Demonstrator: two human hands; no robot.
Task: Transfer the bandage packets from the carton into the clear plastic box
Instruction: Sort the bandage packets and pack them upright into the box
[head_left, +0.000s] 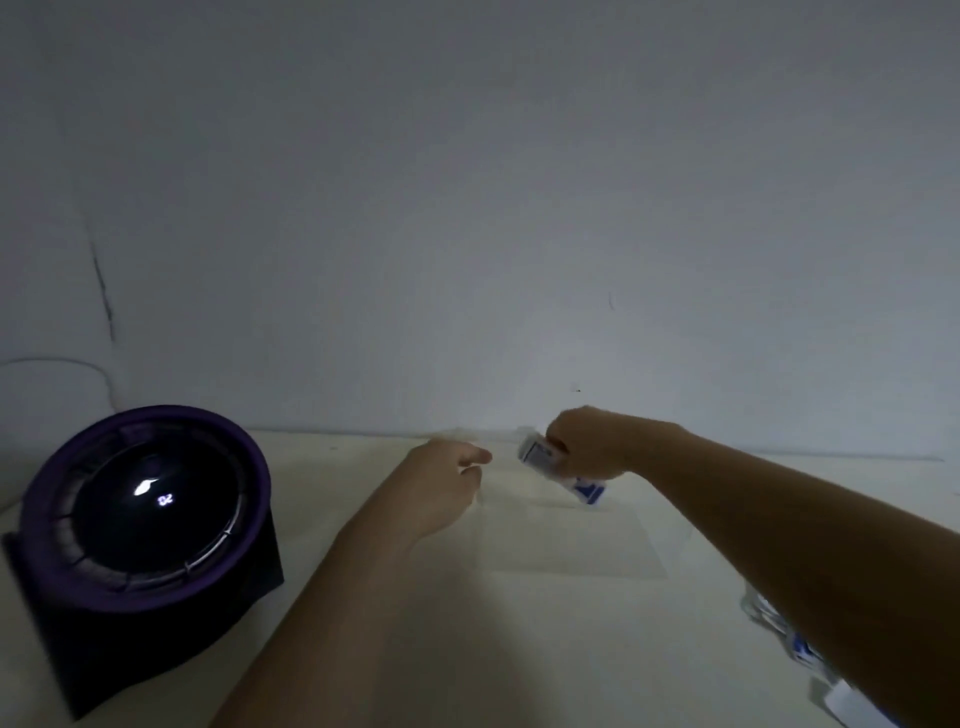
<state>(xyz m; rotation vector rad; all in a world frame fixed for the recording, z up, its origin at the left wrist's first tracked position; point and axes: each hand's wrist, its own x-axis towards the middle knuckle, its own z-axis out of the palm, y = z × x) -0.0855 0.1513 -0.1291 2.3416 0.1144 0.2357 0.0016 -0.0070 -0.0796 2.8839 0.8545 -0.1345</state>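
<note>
We see a dim, underexposed scene, with a bluish-grey cast on the wall (467, 208) and a dull yellowish one on the table (363, 649). The brightest spot is the small white glow, slightly bloomed, on the dark face of the round purple device (145, 499). Shadows are soft and faint. Motion blur smears the carton (540, 454) in the right hand (592, 441), and the clear plastic box (576, 551) barely shows. Wide-angle distortion bows the table's far edge. The packets (779, 631) at lower right are out of focus.
</note>
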